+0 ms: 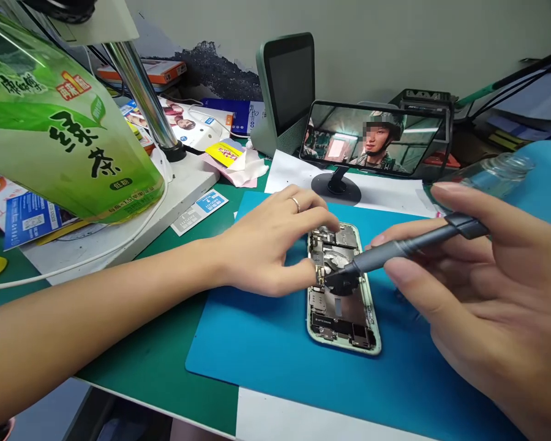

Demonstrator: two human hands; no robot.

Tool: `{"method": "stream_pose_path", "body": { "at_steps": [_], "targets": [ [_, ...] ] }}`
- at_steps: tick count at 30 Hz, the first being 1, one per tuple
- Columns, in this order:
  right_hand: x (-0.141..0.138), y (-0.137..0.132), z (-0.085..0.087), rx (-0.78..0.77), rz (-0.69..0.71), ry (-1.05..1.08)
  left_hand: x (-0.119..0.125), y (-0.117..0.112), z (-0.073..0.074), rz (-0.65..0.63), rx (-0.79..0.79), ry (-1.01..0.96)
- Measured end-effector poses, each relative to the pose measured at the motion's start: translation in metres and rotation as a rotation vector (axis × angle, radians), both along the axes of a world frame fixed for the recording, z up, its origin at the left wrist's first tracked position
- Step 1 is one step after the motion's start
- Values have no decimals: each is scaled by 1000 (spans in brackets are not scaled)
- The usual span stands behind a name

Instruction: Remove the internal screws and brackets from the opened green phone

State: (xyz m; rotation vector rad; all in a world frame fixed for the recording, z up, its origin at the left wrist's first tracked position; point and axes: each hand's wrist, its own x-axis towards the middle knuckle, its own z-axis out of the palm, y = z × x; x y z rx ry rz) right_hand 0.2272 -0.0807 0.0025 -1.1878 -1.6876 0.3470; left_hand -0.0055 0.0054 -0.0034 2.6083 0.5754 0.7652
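My left hand [269, 245], with a ring [296, 204] on one finger, lies over the left side of the opened phone [342, 318], thumb and fingers spread apart: the thumb is at the phone's left edge, the fingers reach to its far end. My right hand [491, 312] is narrowed around a grey pen-shaped tool [395, 252], which slants down leftward so that its tip is over the middle of the phone, by a round black part [346, 286]; I cannot tell whether the tip touches anything there. The phone lies with its insides facing up on a blue mat [257, 343], which is spread on my green surface [151, 343].

Beyond the mat, a screen [335, 131] on a small stand shows a person in a helmet, and a display [291, 79] with a dark face stands just to its left. To the far right is a clear jar [500, 168]. On the left, a green bottle [73, 141] is near a metal post [142, 98], with a small printed card [199, 211] lying between bottle and mat.
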Motion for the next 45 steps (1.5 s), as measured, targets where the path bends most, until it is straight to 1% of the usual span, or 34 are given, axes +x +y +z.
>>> {"method": "stream_pose_path", "body": {
  "at_steps": [3,5,9,11,14,16,19,34,45],
  "targets": [
    [7,6,2,-61,-35,134,3,-4,3,-39,50,-105],
    [10,10,2,-94,-46,198,5,-6,2,-50,52,-146],
    [14,12,2,-160,-59,290,9,-9,-2,-2,15,-222],
    [14,12,1,-187,-67,311,9,-10,-4,-10,25,-255],
    [13,12,0,-211,-77,320,10,-10,-3,-44,90,-275],
    [13,13,0,-221,-80,318,10,-11,-3,-50,135,-273],
    [14,13,0,-224,-88,317,11,-11,-1,-49,163,-267],
    [17,14,-1,-223,-110,316,12,-10,-2,-41,174,-269],
    [13,12,0,-214,-116,299,11,-9,-3,-35,175,-273]
  ]
}}
